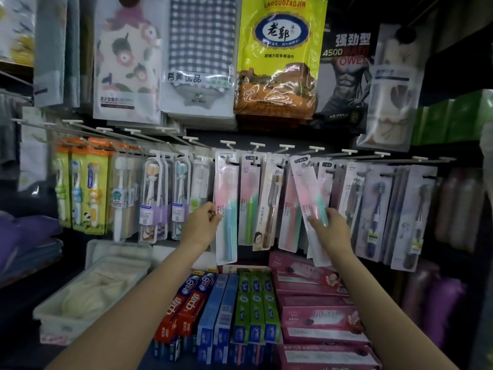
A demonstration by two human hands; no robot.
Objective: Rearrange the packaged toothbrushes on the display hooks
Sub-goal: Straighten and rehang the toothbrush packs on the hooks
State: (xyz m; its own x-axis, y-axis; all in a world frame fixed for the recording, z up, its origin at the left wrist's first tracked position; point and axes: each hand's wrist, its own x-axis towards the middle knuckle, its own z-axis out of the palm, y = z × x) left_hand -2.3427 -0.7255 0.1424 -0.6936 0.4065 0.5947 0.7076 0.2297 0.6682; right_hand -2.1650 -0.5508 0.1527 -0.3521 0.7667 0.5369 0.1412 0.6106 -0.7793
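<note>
A row of packaged toothbrushes hangs from white-tipped display hooks [257,146] across the middle of the rack. My left hand [205,219] pinches the left edge of a pink-and-teal toothbrush pack [226,209] that hangs from its hook. My right hand [329,225] grips the lower part of a second pink-and-teal pack [309,193], which is tilted with its top leaning left, near a hook. Whether that pack's hole is on the hook I cannot tell. Between the two packs hang a green-handled pack [249,198] and a brown-handled pack [269,204].
Children's toothbrush packs [82,185] fill the left hooks, dark-handled packs [373,206] the right ones. Towel and cloth bags [280,57] hang above. Toothpaste boxes [253,311] lie on the shelf below my arms, beside a white plastic bin [53,324] of cloths at the left.
</note>
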